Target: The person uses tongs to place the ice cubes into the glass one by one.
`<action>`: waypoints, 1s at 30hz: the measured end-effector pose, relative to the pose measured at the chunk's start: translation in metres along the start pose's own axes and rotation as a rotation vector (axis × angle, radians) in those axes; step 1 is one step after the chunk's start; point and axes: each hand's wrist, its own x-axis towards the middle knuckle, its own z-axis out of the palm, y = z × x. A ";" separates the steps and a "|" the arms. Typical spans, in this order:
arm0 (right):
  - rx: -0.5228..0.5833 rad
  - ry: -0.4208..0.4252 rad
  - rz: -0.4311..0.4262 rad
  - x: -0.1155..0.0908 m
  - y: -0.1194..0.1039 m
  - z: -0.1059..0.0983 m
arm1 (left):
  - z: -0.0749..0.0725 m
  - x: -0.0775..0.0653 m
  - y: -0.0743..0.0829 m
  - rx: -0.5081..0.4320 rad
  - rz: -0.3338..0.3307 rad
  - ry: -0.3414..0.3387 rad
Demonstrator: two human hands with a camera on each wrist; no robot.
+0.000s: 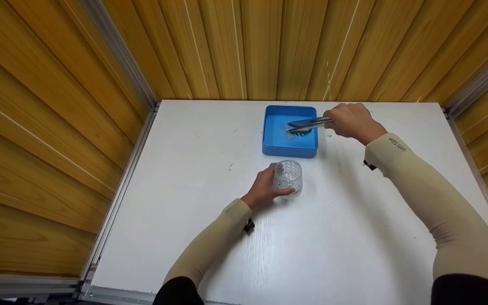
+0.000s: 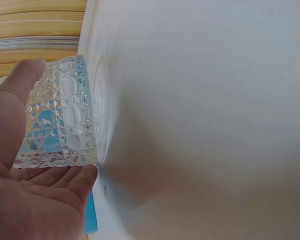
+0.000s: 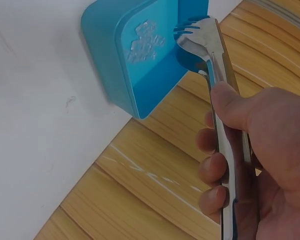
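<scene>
A clear cut-glass tumbler [image 1: 288, 176] stands on the white table in front of the blue tray. My left hand [image 1: 265, 185] grips it from the left, thumb on the near side and fingers round the far side; the left wrist view shows its faceted wall [image 2: 65, 110] close up. In my right hand [image 1: 351, 122] are metal serving tongs [image 1: 309, 124], held by the arms, with their toothed heads over the tray's right half. The heads stand a little apart with nothing between them. Several small clear pieces [image 3: 145, 42] lie in a cluster on the tray floor.
The blue square tray [image 1: 290, 151] sits near the table's back edge, its low walls upright. Wood-patterned panels [image 1: 261, 51] rise behind and at both sides of the white table [image 1: 193, 178]. Small dark marks dot the tabletop.
</scene>
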 end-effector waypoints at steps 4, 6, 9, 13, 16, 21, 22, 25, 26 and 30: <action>0.008 -0.021 0.009 0.010 0.000 -0.001 | -0.001 0.000 0.000 -0.018 0.000 0.005; 0.017 -0.036 0.017 0.014 0.000 -0.001 | -0.001 -0.001 0.000 -0.018 0.006 0.006; 0.032 -0.056 0.036 0.020 -0.002 -0.001 | -0.002 -0.001 0.001 -0.006 0.014 0.007; 0.045 -0.077 0.060 0.027 -0.003 0.001 | -0.002 0.000 0.002 -0.008 0.018 0.006; 0.061 -0.086 0.085 0.031 -0.003 0.006 | -0.001 0.000 0.002 -0.023 0.022 0.003; 0.053 -0.102 0.104 0.036 -0.003 0.013 | -0.001 -0.001 0.001 -0.029 0.031 0.006; 0.045 -0.105 0.104 0.037 -0.002 0.015 | -0.001 -0.001 0.001 -0.033 0.030 0.007; 0.030 -0.115 0.107 0.039 -0.002 0.018 | 0.000 -0.002 0.001 -0.045 0.033 0.006; 0.025 -0.117 0.106 0.039 -0.001 0.019 | 0.000 -0.001 0.001 -0.048 0.036 0.006; 0.012 -0.130 0.104 0.038 0.001 0.025 | 0.002 -0.002 0.001 -0.053 0.041 0.003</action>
